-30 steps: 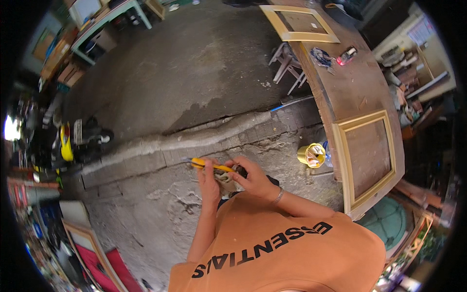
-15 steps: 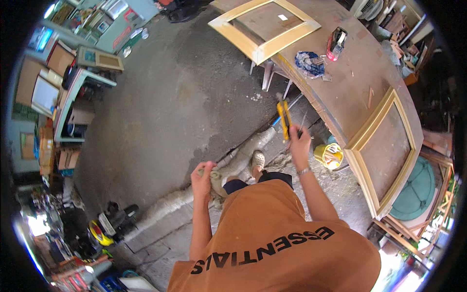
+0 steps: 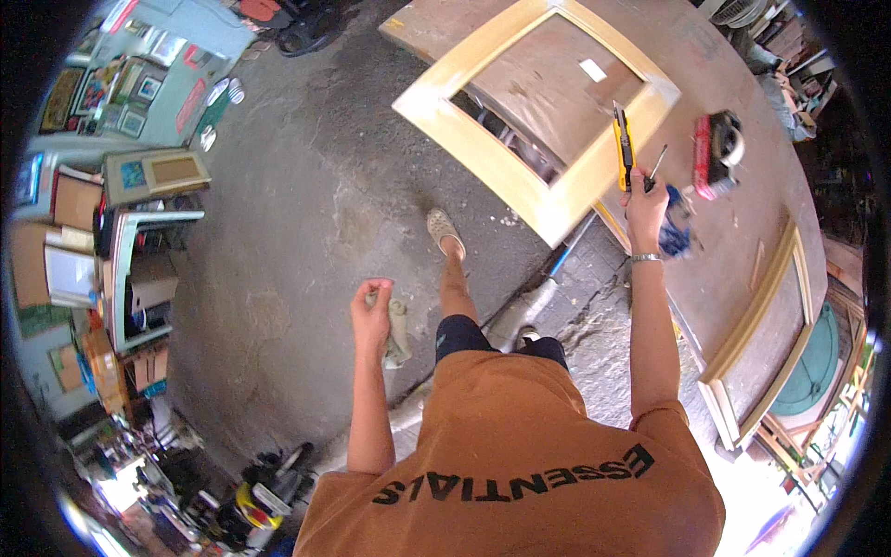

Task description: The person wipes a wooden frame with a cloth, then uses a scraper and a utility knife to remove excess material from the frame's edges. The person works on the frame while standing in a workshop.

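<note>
My right hand [image 3: 647,206] is closed round a yellow-and-black utility knife [image 3: 623,139] and a thin metal tool [image 3: 659,160], raised over the near rail of a pale wooden frame [image 3: 574,200] on the table [image 3: 698,51]. A small white rectangle [image 3: 592,69] shows inside the frame. A crumpled blue cloth [image 3: 676,237] and a red-and-black object [image 3: 715,153], too blurred to name, lie right of my right hand. My left hand [image 3: 371,316] is closed on a greyish-green cloth [image 3: 399,334] hanging over the floor, left of my legs.
A second frame [image 3: 742,343] rests at the table's near right. Panels and framed pictures [image 3: 156,176] are stacked along the left. A yellow-and-black motorbike [image 3: 264,501] stands at lower left. A concrete ridge [image 3: 520,316] crosses the floor under me, with a blue pipe [image 3: 561,260].
I have stepped forward, nearer the far frame. My hands have separated: the right carries the knife and metal tool up over the table, the left keeps the cloth low.
</note>
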A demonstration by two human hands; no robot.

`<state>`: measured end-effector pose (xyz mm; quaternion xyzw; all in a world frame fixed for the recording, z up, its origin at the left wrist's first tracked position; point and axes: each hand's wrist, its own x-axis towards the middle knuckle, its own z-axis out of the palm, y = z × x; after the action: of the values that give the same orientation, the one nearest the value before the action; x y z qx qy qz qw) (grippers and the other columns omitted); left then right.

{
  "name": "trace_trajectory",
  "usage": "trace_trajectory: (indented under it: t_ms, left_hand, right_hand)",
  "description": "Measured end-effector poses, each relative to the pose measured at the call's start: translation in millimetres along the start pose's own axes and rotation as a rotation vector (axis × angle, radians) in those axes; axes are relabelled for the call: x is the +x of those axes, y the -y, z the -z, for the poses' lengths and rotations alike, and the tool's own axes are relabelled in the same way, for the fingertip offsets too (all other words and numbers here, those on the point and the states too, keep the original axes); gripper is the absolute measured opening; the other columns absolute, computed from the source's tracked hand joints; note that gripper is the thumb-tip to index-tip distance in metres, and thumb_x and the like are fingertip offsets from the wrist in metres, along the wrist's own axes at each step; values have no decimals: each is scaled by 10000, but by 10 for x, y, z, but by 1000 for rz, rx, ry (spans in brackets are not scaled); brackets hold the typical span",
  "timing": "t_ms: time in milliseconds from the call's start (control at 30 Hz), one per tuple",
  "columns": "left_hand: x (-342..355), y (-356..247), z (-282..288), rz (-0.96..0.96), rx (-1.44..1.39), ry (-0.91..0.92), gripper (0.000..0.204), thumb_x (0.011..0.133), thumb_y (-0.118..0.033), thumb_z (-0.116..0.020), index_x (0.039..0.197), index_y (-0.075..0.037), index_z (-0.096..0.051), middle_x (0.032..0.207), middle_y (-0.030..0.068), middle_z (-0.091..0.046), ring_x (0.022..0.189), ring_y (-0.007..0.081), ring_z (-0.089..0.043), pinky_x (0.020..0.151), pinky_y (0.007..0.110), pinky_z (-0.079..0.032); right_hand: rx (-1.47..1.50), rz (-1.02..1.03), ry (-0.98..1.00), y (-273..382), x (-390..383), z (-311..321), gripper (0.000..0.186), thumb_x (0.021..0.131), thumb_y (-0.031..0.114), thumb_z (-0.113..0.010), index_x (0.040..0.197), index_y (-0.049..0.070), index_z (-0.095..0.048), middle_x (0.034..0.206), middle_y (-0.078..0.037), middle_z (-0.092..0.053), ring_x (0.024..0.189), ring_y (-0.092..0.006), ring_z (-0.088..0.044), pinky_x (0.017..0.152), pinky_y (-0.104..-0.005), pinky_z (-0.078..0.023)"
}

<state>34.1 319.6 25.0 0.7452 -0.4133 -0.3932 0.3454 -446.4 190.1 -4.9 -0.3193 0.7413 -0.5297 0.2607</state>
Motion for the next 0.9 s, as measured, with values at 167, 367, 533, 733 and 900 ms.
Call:
trace_trajectory:
  t_ms: [167, 367, 533, 733, 900]
  left_hand:
    - [1831, -463, -345, 136, 190, 258, 303, 989, -284, -701, 843, -23, -654, 797, 57, -649, 757, 117, -547, 702, 324, -478]
    - [3019, -1069, -662, -266, 176, 287, 231, 961, -253, -734, 931, -37, -659, 690, 79, -588, 647, 170, -546, 656, 326, -472]
    - [3900, -1692, -910, -299, 426, 434, 346, 948, -366, -750, 1011, -39, -653, 771, 55, -601, 733, 153, -577, 697, 329, -486]
    - [4728, -2334, -1828, -1031, 708, 499, 448, 884, -452, -788, 1027, -48, -657, 821, 89, -661, 700, 217, -603, 659, 366, -489]
    - [4827, -2745, -2459, -791, 936, 837, 536, 797, -429, -854, 995, 27, -652, 986, 244, -720, 963, 370, -692, 851, 445, -531]
  right_hand:
    - [42, -156, 2, 102, 628, -1201, 173, 1013, 163, -649, 1052, -4, -668, 711, -42, -620, 487, -109, -555, 448, -285, -448]
    - [-640, 175, -176, 149, 885, -1688, 254, 1023, 223, -633, 1095, -19, -658, 845, -126, -626, 673, -193, -632, 596, -353, -516]
    - [-577, 131, 241, 641, 180, -2058, 266, 1025, 90, -591, 1277, 10, -559, 1028, -190, -645, 823, -305, -644, 753, -390, -539]
    - [-558, 204, 773, 1041, -53, -2599, 286, 953, 68, -662, 1239, 69, -650, 866, -127, -641, 683, -319, -685, 580, -398, -556]
    - [-587, 166, 798, 1031, 9, -2614, 364, 953, 45, -663, 1316, 71, -667, 751, -105, -572, 585, -261, -586, 544, -371, -491]
